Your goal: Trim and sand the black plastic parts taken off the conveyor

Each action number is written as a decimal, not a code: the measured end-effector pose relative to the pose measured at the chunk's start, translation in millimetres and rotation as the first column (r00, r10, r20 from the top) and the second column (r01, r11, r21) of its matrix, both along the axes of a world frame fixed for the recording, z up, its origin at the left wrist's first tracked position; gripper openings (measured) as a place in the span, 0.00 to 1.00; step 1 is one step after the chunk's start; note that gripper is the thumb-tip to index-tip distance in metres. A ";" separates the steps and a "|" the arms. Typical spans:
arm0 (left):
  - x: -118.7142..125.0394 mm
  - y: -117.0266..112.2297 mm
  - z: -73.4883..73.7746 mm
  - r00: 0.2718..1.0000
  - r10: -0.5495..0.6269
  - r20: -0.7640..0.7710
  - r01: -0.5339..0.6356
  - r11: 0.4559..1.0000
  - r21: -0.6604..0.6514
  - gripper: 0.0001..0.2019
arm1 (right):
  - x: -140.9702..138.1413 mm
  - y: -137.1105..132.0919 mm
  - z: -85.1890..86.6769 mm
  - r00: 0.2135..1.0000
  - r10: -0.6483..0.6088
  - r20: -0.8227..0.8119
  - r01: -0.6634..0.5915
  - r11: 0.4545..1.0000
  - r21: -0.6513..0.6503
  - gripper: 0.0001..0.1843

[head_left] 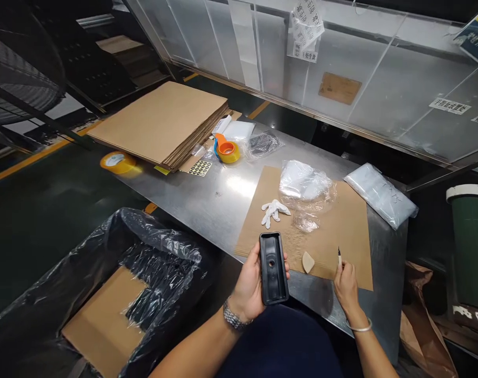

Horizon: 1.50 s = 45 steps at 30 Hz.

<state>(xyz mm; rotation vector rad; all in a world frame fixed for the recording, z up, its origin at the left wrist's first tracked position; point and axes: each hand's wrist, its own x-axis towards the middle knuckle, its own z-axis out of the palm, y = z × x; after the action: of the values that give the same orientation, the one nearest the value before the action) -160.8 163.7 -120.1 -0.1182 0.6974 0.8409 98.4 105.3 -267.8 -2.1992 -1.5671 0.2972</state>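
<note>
My left hand (250, 283) is wrapped round a black rectangular plastic part (273, 283), shaped like a shallow trough with a small hole near its middle. Its hollow side faces up toward me, over the table's front edge. In my right hand (346, 286) is a slim pen-like tool (339, 255) with a pale handle and a dark pointed tip, pointing away from me. Between the hands a beige wedge-shaped piece (308, 262) lies on a flat cardboard sheet (353, 226). Farther back on that sheet are a white glove (275, 211) and clear plastic bags (305, 184).
On the metal table (207, 210) are a cardboard stack (164, 118), a tape dispenser (227, 149), a yellow tape roll (118, 161), a sticker sheet (200, 168) and a white package (381, 194). A bin lined with black plastic (164, 244) stands at left, a green bin (473, 241) at right.
</note>
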 end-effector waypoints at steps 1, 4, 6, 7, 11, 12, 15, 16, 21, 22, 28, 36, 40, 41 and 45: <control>-0.1 -0.2 0.7 1.000 0.016 -0.016 -0.016 1.000 0.005 0.22 | -8.9 -0.4 17.6 0.999 0.029 -0.021 -0.029 1.000 0.001 0.20; -0.1 0.3 3.4 0.995 0.061 -0.074 -0.062 0.998 -0.004 0.22 | -43.0 -8.1 83.5 0.966 0.240 -0.095 -0.242 0.970 -0.014 0.18; 0.1 1.4 5.4 0.990 0.087 -0.110 -0.089 0.996 -0.012 0.21 | -65.7 -16.1 125.8 0.888 0.449 -0.099 -0.453 0.891 -0.025 0.19; 0.3 1.9 6.2 0.986 0.104 -0.128 -0.106 0.994 -0.010 0.21 | -75.2 -19.9 142.7 0.856 0.513 -0.061 -0.515 0.857 -0.026 0.19; 0.4 2.2 7.6 0.967 0.178 -0.184 -0.176 0.984 0.027 0.20 | -96.5 -28.4 173.8 0.750 0.635 0.186 -0.638 0.768 -0.055 0.18; 0.2 1.8 7.5 0.964 0.189 -0.189 -0.186 0.982 0.038 0.20 | -98.5 -28.8 175.0 0.725 0.643 0.247 -0.650 0.757 -0.066 0.18; -0.9 0.6 7.2 0.957 0.219 -0.191 -0.210 0.975 0.069 0.19 | -101.8 -28.0 174.8 0.663 0.636 0.394 -0.657 0.747 -0.101 0.17; -1.3 0.3 7.3 0.954 0.230 -0.191 -0.218 0.973 0.081 0.19 | -102.8 -27.6 175.1 0.646 0.631 0.429 -0.656 0.747 -0.111 0.16; -3.2 0.6 8.2 0.951 0.251 -0.182 -0.233 0.966 0.113 0.22 | -108.3 -26.7 178.9 0.584 0.634 0.508 -0.668 0.730 -0.144 0.15; -3.5 0.7 8.2 0.951 0.253 -0.178 -0.235 0.965 0.116 0.22 | -109.0 -26.6 179.3 0.577 0.636 0.512 -0.670 0.727 -0.148 0.15; -4.8 -0.6 6.5 0.950 0.267 -0.163 -0.247 0.960 0.134 0.23 | -110.1 -25.1 178.7 0.568 0.646 0.509 -0.675 0.720 -0.160 0.15; -5.4 -3.6 4.8 0.947 0.278 -0.161 -0.256 0.955 0.149 0.23 | -109.2 -23.7 179.0 0.566 0.676 0.471 -0.679 0.707 -0.198 0.16; -4.9 -2.9 5.1 0.946 0.282 -0.163 -0.257 0.953 0.157 0.24 | -109.4 -24.7 178.0 0.568 0.678 0.466 -0.678 0.707 -0.202 0.17; -4.8 -2.7 5.2 0.946 0.283 -0.161 -0.258 0.953 0.159 0.24 | -109.6 -24.7 177.8 0.565 0.679 0.469 -0.678 0.706 -0.205 0.17; -4.7 -3.0 5.6 0.946 0.283 -0.158 -0.258 0.953 0.157 0.24 | -110.5 -24.3 177.4 0.554 0.677 0.485 -0.676 0.705 -0.213 0.16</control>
<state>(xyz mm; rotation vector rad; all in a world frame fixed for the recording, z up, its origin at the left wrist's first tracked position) -165.5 160.7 -114.5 -0.0167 0.8022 1.1714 -12.1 81.0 -90.4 -1.6164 -2.7173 -0.1338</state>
